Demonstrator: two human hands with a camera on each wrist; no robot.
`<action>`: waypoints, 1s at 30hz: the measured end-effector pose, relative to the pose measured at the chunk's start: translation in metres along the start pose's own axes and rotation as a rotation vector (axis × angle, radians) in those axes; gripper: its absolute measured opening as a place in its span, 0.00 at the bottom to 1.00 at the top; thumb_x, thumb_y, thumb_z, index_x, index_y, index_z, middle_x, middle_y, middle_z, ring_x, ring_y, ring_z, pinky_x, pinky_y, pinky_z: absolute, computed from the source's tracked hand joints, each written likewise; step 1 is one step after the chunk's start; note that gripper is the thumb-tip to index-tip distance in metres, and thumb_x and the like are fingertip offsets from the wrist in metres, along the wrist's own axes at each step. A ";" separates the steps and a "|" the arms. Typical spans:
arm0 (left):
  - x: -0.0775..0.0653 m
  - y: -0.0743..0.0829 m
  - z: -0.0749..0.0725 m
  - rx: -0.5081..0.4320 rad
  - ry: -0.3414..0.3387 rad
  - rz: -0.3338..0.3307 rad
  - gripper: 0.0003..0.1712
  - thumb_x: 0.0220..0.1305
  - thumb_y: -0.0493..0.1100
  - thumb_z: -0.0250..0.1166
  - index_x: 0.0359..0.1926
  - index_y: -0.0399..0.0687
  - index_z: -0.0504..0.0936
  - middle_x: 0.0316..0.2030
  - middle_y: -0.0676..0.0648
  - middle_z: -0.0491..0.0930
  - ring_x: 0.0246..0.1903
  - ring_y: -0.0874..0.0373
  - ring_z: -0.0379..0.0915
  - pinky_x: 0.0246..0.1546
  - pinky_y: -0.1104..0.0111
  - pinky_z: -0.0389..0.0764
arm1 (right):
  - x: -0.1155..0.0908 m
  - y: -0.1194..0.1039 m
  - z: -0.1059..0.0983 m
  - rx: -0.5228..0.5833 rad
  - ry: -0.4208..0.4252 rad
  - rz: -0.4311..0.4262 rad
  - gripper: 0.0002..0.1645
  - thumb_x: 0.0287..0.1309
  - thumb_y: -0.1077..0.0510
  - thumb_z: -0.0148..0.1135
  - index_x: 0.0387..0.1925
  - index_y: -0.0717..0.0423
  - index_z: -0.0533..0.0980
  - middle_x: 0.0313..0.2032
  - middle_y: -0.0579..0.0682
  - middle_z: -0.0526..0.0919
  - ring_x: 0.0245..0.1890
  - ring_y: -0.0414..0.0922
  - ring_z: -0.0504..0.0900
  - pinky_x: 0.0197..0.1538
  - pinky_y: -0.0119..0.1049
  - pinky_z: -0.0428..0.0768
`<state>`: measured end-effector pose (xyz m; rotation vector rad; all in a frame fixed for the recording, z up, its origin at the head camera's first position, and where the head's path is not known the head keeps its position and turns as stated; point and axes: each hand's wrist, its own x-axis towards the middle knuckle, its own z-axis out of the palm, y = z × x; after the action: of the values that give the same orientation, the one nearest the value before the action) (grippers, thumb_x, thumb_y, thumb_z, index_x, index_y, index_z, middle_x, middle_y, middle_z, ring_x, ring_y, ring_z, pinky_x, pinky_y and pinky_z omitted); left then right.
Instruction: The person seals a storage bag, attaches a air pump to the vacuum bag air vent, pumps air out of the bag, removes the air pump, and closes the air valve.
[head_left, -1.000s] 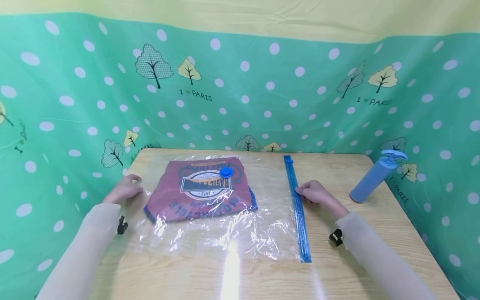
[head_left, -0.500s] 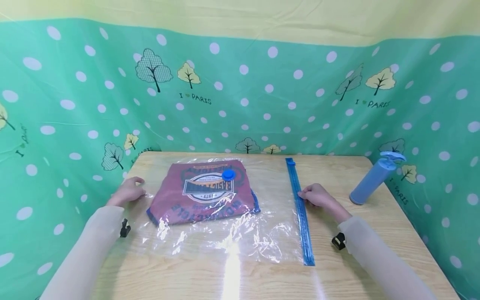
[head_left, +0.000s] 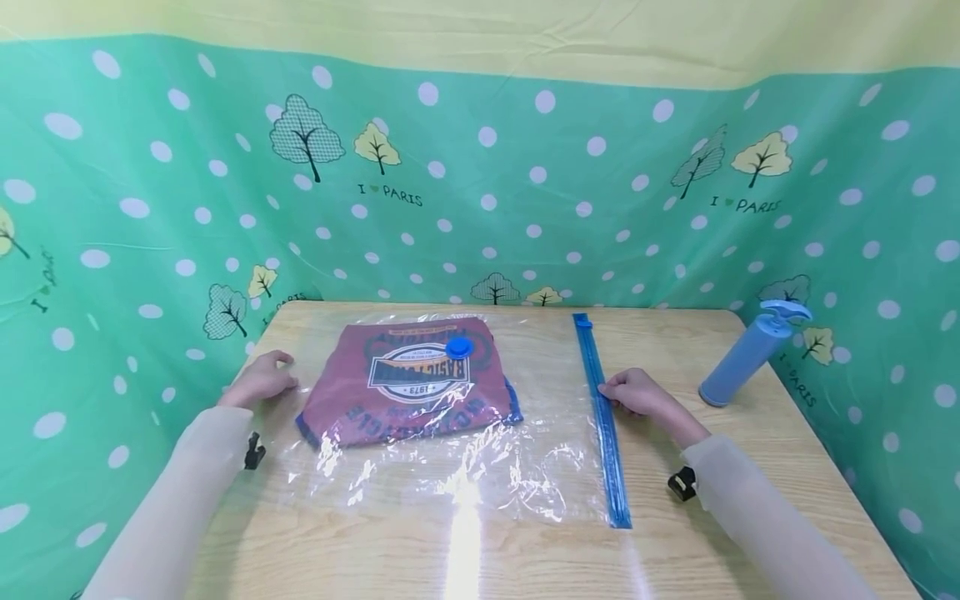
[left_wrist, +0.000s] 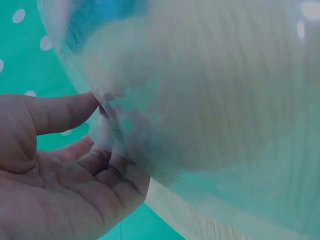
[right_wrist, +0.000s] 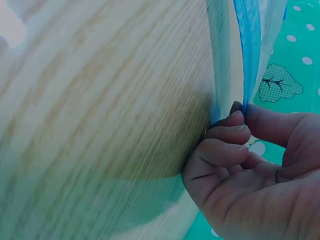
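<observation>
A clear vacuum storage bag (head_left: 555, 417) lies flat on the wooden table, with a folded maroon T-shirt (head_left: 345, 367) inside it. Its round blue valve (head_left: 460, 347) sits over the shirt, and a blue zip strip (head_left: 610, 450) runs down the right end. My left hand (head_left: 262, 377) pinches the bag's left edge between thumb and fingers, as the left wrist view shows. At the opposite end my right hand (head_left: 637, 392) pinches the zip strip near its middle; the right wrist view has thumb (right_wrist: 275, 122) and curled fingers meeting on it.
A blue hand pump (head_left: 746, 358) stands tilted on the table's right side. Green dotted curtain (head_left: 480, 167) surrounds the wooden table (head_left: 360, 558) at the back and sides. A bright light reflection falls across the table's front.
The bag with the shirt has shifted slightly to the right, and both hands have moved along with it, still pinching its ends. The pump stays where it was.
</observation>
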<state>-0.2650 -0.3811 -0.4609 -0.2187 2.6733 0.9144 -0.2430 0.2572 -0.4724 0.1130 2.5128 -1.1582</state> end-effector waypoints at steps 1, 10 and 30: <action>0.001 0.001 0.000 -0.003 0.001 -0.006 0.39 0.68 0.37 0.60 0.73 0.21 0.57 0.67 0.18 0.61 0.64 0.24 0.63 0.67 0.35 0.66 | 0.000 0.000 0.000 0.002 0.001 0.000 0.16 0.79 0.55 0.56 0.36 0.62 0.80 0.28 0.49 0.76 0.25 0.44 0.71 0.30 0.34 0.68; 0.000 0.006 0.002 0.009 0.014 0.016 0.38 0.68 0.36 0.60 0.72 0.19 0.57 0.67 0.16 0.61 0.65 0.22 0.62 0.67 0.35 0.65 | -0.001 0.003 -0.003 0.007 0.008 -0.005 0.16 0.79 0.55 0.55 0.39 0.63 0.80 0.30 0.51 0.76 0.28 0.46 0.73 0.31 0.36 0.70; 0.001 0.003 0.004 0.003 0.033 0.048 0.36 0.68 0.36 0.61 0.70 0.18 0.61 0.56 0.20 0.73 0.51 0.34 0.74 0.58 0.43 0.76 | -0.008 0.007 -0.006 0.005 0.010 -0.032 0.17 0.80 0.54 0.55 0.34 0.60 0.78 0.26 0.48 0.73 0.25 0.45 0.70 0.28 0.35 0.67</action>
<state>-0.2657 -0.3762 -0.4630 -0.1714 2.7211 0.9290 -0.2354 0.2672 -0.4707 0.0802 2.5295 -1.1798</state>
